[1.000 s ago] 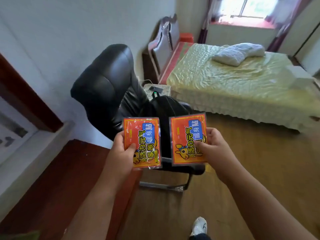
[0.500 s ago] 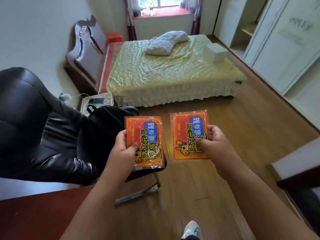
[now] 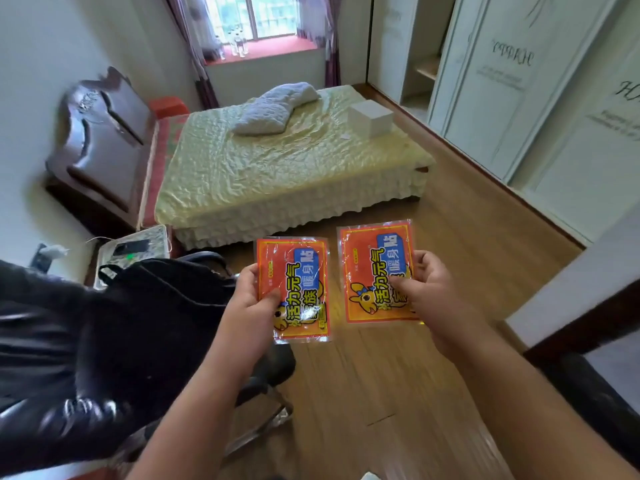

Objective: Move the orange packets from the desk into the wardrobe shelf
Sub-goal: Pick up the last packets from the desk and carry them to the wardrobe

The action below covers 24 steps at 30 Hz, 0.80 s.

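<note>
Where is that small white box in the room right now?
In the head view, the white box sits on the bed, near its right edge, right of the crumpled white blanket and facing the wardrobe.

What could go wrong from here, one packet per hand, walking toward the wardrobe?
1. Each hand, left hand and right hand, holds its glossy orange packet, left packet and right packet, only at one edge; either could slip out.
2. The black office chair and the bed corner narrow the floor path; a bump seems possible.
3. With both hands occupied, opening a wardrobe door could be awkward.
</note>
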{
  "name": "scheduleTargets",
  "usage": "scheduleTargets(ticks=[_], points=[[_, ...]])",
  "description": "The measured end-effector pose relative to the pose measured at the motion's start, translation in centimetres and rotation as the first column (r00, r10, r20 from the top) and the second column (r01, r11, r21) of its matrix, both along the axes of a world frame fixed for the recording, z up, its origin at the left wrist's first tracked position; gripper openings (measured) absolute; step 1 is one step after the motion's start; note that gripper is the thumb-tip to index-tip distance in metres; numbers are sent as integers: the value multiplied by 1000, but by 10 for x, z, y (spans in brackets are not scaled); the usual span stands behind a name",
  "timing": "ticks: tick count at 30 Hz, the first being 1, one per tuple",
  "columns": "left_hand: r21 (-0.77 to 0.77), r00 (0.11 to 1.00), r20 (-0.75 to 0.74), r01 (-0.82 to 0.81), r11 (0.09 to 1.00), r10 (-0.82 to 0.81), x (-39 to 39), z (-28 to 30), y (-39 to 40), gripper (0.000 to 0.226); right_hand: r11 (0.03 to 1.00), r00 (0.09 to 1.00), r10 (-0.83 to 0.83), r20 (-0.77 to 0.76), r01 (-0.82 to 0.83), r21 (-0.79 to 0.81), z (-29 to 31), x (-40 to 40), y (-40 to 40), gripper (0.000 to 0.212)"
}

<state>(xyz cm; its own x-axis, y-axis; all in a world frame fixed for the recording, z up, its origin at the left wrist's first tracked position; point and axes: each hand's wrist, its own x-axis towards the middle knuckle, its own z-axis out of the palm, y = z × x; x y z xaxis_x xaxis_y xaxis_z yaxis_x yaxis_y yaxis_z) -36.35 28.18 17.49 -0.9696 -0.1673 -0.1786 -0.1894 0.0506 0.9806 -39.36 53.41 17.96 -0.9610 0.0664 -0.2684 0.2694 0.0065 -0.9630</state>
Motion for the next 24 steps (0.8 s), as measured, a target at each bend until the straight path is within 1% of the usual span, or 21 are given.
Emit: scheduleTargets(ticks=[6,10,14,17,20,24], points=[[38,989,43,138,990,-140,-51,-15,48,34,986,984,-165,63,166,2,-8,-5,53,25],[54,974,105,197,979,-202,-88,-34,72,37,966,957,-258,131,255,42,-21,-8,78,26],[68,948,118,290,955,-296,-132,-40,95,35,935,921,-353,164,341,97,-25,-26,91,31],[74,923,109,364,929,-370,-177,-35,106,34,905,892,-423,158,406,129,-17,-52,95,31],[81,902,70,420,904,-426,-223,-23,114,34,890,883,-450,129,432,147,-7,-83,94,26],[57,876,24,479,876,-481,-280,-15,124,34,850,869,-492,51,467,245,3,-126,92,26]])
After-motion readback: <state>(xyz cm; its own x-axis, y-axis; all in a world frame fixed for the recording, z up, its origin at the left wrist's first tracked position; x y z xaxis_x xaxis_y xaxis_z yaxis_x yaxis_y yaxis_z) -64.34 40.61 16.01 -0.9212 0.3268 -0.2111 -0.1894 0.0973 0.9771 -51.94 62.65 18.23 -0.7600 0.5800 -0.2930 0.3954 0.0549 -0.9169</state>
